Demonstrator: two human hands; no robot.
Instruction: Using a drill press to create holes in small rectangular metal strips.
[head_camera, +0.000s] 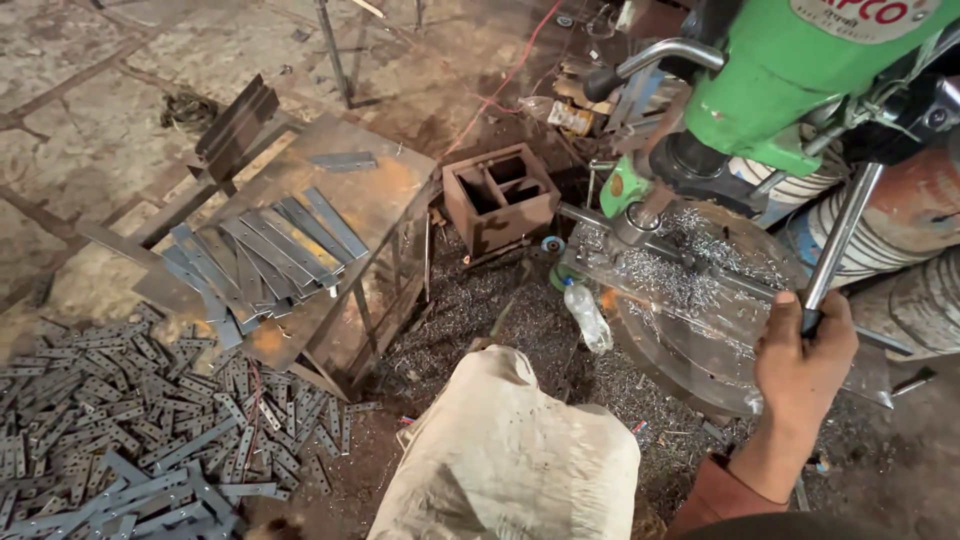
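Observation:
My right hand (803, 352) grips the lower end of the steel feed lever (840, 232) of a green drill press (790, 75) at the right. Below the drill head, a round metal table (700, 340) is covered with bright metal shavings (690, 270), and a clamped flat bar (640, 240) lies across it. My left hand is out of view. A rust-coloured sleeve (715, 495) covers my right forearm.
A rusty metal stand (390, 190) at the left carries several flat steel strips (265, 255). Many short drilled strips (130, 400) litter the floor. A rusty open box (500, 195), a plastic bottle (587, 315) and a pale sack (510, 460) lie nearby.

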